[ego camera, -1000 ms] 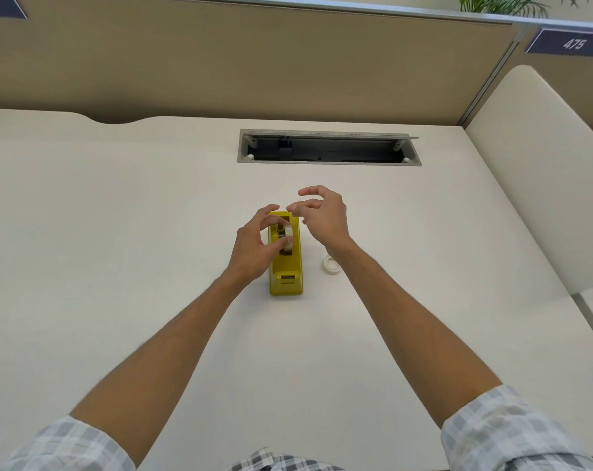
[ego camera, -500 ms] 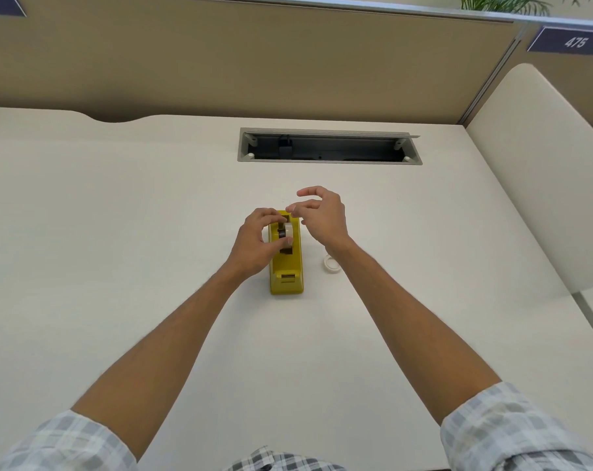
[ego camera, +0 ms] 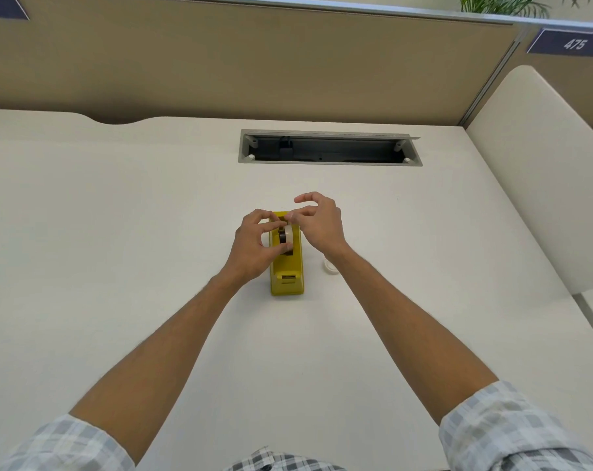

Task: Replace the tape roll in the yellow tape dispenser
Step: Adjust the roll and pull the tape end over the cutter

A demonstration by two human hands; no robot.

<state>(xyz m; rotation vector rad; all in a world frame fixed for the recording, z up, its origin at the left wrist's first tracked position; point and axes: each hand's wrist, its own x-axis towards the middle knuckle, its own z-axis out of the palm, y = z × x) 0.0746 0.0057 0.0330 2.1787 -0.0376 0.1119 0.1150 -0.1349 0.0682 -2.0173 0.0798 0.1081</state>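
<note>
A yellow tape dispenser (ego camera: 287, 266) is seen standing on the pale worktop (ego camera: 118, 232), near the middle, with its length running from near to far. A whitish tape roll (ego camera: 287, 234) with a dark core is seated upright in the slot of the dispenser, toward its far end.

The roll is gripped by the left hand (ego camera: 254, 248), which is placed on the left side of the dispenser: the thumb is laid against the near edge of the roll and the fingers are curled over its far side. The right hand (ego camera: 319, 222) is held just to the right of the roll, above the far end of the dispenser; its thumb and forefinger are brought together at the top of the roll, apparently pinching the loose tape end, though the strip itself is too thin to be made out. The remaining fingers of that hand are spread and raised.

A small white ring (ego camera: 331, 266), seemingly an empty tape core, is seen lying flat on the worktop just right of the dispenser, partly hidden by the right forearm.

At the far side of the worktop a rectangular cable tray opening (ego camera: 329, 151) is set into the surface. A tan partition (ego camera: 254, 62) is seen behind it, bearing a blue sign (ego camera: 570, 44) marked 475 at the far right.
</note>
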